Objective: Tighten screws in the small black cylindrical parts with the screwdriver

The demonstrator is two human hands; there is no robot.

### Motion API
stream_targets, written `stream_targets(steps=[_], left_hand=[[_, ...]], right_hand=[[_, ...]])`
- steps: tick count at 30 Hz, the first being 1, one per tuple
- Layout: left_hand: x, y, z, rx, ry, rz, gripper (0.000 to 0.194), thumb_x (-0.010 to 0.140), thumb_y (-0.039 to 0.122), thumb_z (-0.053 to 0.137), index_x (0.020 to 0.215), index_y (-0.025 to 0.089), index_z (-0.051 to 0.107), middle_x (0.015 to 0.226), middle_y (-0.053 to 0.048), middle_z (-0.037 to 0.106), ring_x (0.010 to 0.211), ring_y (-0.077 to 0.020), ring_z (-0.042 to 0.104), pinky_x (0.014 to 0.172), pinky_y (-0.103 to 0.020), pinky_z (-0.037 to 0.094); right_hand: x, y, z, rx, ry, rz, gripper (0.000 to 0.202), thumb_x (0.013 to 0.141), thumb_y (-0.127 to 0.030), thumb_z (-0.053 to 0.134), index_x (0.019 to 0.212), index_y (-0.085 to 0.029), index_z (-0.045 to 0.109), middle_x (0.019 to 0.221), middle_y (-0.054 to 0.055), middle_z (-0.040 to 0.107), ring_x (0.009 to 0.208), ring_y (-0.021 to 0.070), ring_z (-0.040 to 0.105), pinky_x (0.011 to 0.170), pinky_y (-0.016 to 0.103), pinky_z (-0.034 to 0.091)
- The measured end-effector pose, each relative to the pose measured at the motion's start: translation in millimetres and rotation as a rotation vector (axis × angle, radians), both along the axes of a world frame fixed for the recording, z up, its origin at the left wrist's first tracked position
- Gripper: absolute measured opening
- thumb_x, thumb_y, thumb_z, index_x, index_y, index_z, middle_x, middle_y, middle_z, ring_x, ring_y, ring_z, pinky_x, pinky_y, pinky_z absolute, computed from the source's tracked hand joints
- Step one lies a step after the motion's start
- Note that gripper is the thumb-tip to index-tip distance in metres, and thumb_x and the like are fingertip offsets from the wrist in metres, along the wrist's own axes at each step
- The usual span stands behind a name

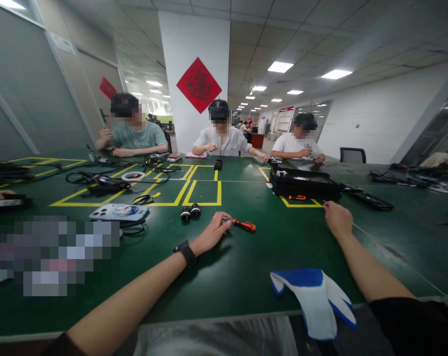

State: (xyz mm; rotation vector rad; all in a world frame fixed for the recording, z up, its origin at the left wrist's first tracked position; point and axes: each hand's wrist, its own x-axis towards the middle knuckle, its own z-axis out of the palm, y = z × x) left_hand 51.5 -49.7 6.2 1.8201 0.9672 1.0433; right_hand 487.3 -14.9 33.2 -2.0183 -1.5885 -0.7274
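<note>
My left hand [211, 234], with a black watch band on the wrist, rests low over the middle of the table. Its fingers close around the metal shaft of a screwdriver [246, 226], whose orange and black handle points right. My right hand [338, 219] is curled beside the near right corner of a long black tray-like housing [305, 184]. Whatever its fingertips pinch, if anything, is too small to make out. Another orange-handled tool [297, 198] lies along the housing's near side. Two short black cylinders [190, 212] stand left of my left hand.
A white and blue work glove [314, 296] hangs over the near edge of the green table [261, 257]. Left lie a phone [119, 212], cables and a white ring [132, 176]. Several people sit around the table. A black slatted part [372, 200] lies right.
</note>
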Motion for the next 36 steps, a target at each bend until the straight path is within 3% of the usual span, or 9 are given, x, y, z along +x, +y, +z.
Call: stream_targets(steps=[2,5,13,23,29,36], left_hand=[[-2,5,-1.4,-0.067,-0.037,0.004,0.034,0.082,0.045,0.040,0.102,0.018,0.045,0.091,-0.004,0.051,0.080,-0.0130,0.053,0.068,-0.027,0.045],[-5,11,-1.7,-0.130,-0.118,0.023,0.034,0.081,0.046,0.040,0.100,0.018,0.046,0.089,-0.003,0.053,0.080,-0.0126,0.054,0.065,-0.024,0.044],[-7,5,10.0,-0.180,-0.098,-0.114,0.030,0.080,0.044,0.045,0.087,0.016,0.052,0.084,-0.002,0.057,0.071,-0.0101,0.054,0.067,-0.023,0.043],[-7,6,11.4,-0.237,-0.152,-0.098,0.027,0.080,0.041,0.045,0.085,0.015,0.053,0.082,-0.003,0.059,0.072,-0.0111,0.055,0.067,-0.024,0.043],[-8,9,8.0,-0.240,-0.168,-0.113,0.027,0.079,0.041,0.046,0.084,0.015,0.053,0.081,-0.003,0.059,0.072,-0.0107,0.055,0.067,-0.024,0.043],[-9,11,5.8,-0.248,-0.199,-0.108,0.027,0.078,0.041,0.048,0.083,0.015,0.054,0.079,-0.003,0.059,0.070,-0.0103,0.055,0.066,-0.024,0.042]], right_hand=[[37,-1,-10.6,0.044,0.002,-0.171,0.024,0.084,-0.024,0.041,0.092,-0.010,0.059,0.083,0.015,0.057,0.081,0.0247,0.049,0.065,0.034,0.032],[61,6,-19.5,0.083,-0.029,-0.163,0.020,0.082,-0.024,0.045,0.086,-0.014,0.061,0.085,0.014,0.055,0.087,0.0261,0.043,0.064,0.034,0.028],[65,31,-20.9,0.020,-0.113,-0.060,0.011,0.078,-0.021,0.051,0.080,-0.017,0.061,0.084,0.012,0.052,0.083,0.0232,0.040,0.061,0.032,0.025],[73,37,-25.4,-0.074,-0.225,-0.114,0.021,0.085,-0.027,0.042,0.089,-0.018,0.061,0.086,0.011,0.055,0.082,0.0228,0.044,0.060,0.031,0.028],[85,41,-34.0,-0.124,-0.145,-0.153,0.028,0.086,-0.031,0.038,0.096,-0.019,0.061,0.091,0.012,0.056,0.083,0.0238,0.046,0.060,0.031,0.033],[102,46,-40.8,-0.200,0.012,-0.188,0.043,0.081,-0.041,0.042,0.116,-0.017,0.052,0.108,0.017,0.050,0.096,0.0319,0.045,0.067,0.038,0.040]])
